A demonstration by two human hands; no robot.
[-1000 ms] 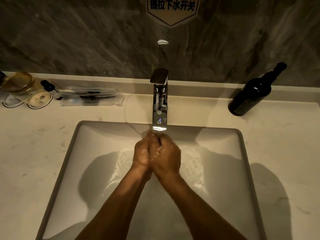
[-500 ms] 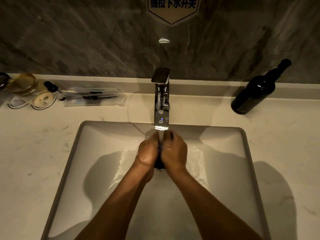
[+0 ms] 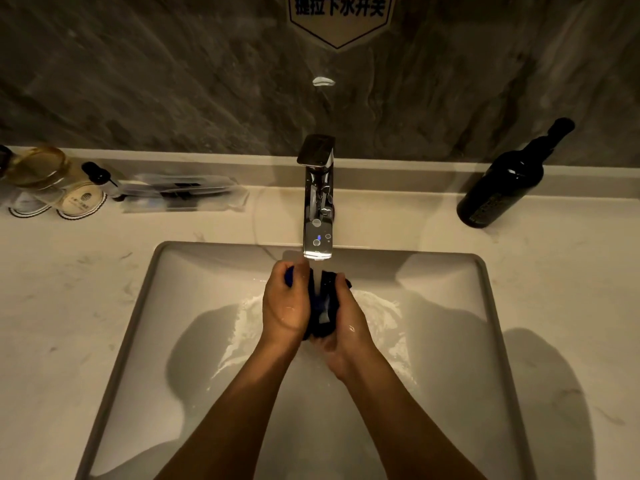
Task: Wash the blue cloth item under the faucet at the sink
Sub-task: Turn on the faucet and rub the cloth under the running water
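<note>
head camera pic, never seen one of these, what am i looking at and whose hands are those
The picture comes from a camera worn on a person's head, looking forward and down, so the two bare arms coming in from the bottom belong to the wearer. There is no machine here.

The left hand and right hand hold a bunched blue cloth between them, fingers curled around it. Water runs from the chrome faucet onto the cloth, over a white sink set in a pale counter.

On the counter, a dark bottle stands at the back right. At the back left are a glass jar, round coasters and a clear packet of small items; what is inside is too blurred to tell.
</note>
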